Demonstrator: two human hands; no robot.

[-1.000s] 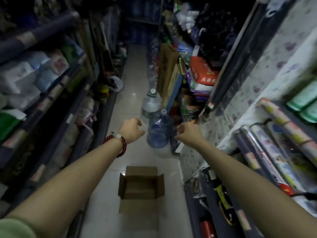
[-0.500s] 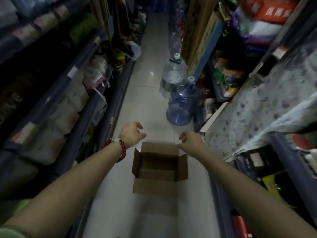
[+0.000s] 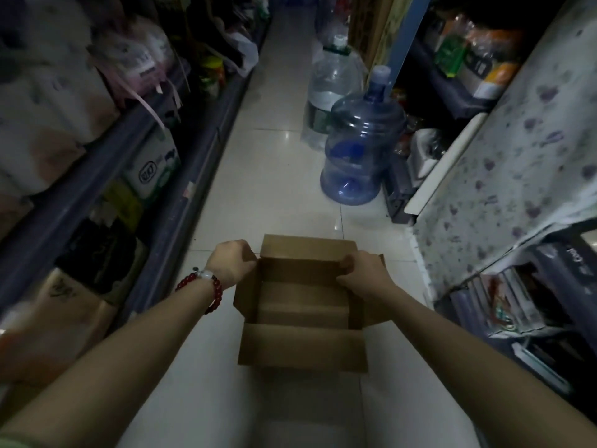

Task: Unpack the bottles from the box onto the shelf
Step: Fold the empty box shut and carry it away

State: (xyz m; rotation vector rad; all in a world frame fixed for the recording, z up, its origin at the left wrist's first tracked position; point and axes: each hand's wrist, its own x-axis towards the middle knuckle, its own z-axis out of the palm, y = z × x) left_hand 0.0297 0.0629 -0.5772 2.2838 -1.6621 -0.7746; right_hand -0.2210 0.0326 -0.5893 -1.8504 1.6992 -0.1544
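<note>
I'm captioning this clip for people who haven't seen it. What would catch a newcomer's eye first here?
First, the open cardboard box on the pale tiled floor of a narrow shop aisle, with the left hand and right hand gripping its side flaps; no bottles show inside it. Next, the big blue water jug standing further up the aisle, a clear one behind it. A red bead bracelet circles the left wrist.

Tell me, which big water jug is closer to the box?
The blue jug. It stands just beyond the box, while the clear jug with the green-and-white top sits behind it, farther down the aisle.
</note>
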